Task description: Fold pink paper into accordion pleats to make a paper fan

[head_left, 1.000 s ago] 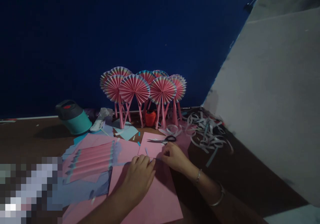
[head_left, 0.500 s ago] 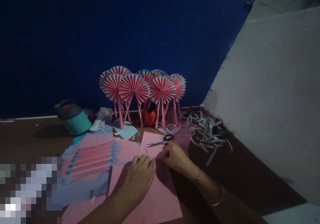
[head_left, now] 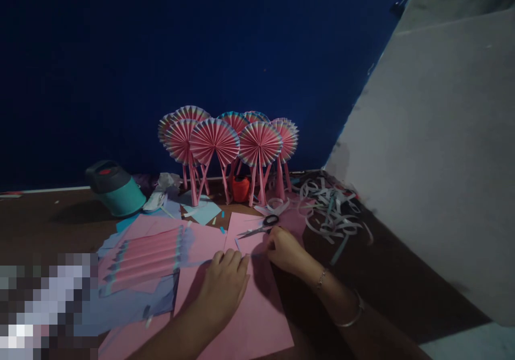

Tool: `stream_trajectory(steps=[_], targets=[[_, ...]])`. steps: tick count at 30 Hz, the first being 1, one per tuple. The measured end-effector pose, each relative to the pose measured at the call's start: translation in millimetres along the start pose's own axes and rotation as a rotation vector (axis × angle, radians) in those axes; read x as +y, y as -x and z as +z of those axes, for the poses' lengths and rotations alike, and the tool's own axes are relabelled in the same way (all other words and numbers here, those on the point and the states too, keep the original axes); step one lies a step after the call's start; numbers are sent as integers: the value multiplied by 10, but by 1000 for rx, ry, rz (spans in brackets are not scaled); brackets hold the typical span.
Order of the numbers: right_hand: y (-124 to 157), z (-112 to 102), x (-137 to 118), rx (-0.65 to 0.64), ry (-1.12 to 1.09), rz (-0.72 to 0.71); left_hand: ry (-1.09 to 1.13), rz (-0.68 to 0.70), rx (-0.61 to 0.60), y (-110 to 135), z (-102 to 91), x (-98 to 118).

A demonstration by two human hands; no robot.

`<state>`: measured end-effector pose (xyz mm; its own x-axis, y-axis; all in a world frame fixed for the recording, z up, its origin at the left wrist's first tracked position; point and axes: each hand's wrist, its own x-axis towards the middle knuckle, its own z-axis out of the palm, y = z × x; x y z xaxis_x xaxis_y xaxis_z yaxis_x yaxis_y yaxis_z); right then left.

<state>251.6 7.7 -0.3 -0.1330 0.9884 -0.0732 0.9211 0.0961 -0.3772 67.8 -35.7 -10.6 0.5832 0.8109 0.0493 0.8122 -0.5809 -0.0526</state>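
Observation:
My left hand [head_left: 226, 285] rests palm down on a pink paper sheet [head_left: 257, 330], its fingers side by side and slightly bent near the sheet's far edge. To its right, my right hand [head_left: 286, 250] is closed, with thumb and fingers curled together above the sheet's far right corner. Whatever its fingertips hold, if anything, is hidden. Scissors [head_left: 270, 220] with dark handles lie just beyond the right hand, blades pointing left, on another pink sheet [head_left: 241, 221]. A pleated pink paper [head_left: 147, 255] with blue-green edges lies left of my left hand.
Several round pink paper fans [head_left: 215, 142] stand on paper legs by the blue wall, with a red-orange object [head_left: 241, 189] among them. A teal and black container [head_left: 116, 188] leans at the left. Curled paper strips [head_left: 332, 210] are heaped at the right. Bluish sheets [head_left: 124, 309] lie at the left.
My right hand has shifted slightly right, away from my left hand, and its fingers look more curled in. The left hand stays on the pink sheet.

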Motion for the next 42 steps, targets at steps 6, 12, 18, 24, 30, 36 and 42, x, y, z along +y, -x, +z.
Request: stream_trajectory(steps=[6,12,18,24,30,36,42], targets=[[-18,-18,72,-6,-21,-28,39,-4,9,13,-35,-9],[-61,-16,106,91,-183,-177,95,-8,95,16,-39,-58],[-131,24,144,-66,-664,-59,101,2,197,41,1,-73],[-177,101,168,-107,-935,-39,253,-136,362,51,-22,-107],[-130,42,146,-59,-873,-228,371,-203,573,22,-97,-166],[-86,-36,91,-14,-788,-286,425,-206,517,-52,-52,-279],[-166,-31,108,40,-874,-214,582,-373,367,-119,-88,-304]])
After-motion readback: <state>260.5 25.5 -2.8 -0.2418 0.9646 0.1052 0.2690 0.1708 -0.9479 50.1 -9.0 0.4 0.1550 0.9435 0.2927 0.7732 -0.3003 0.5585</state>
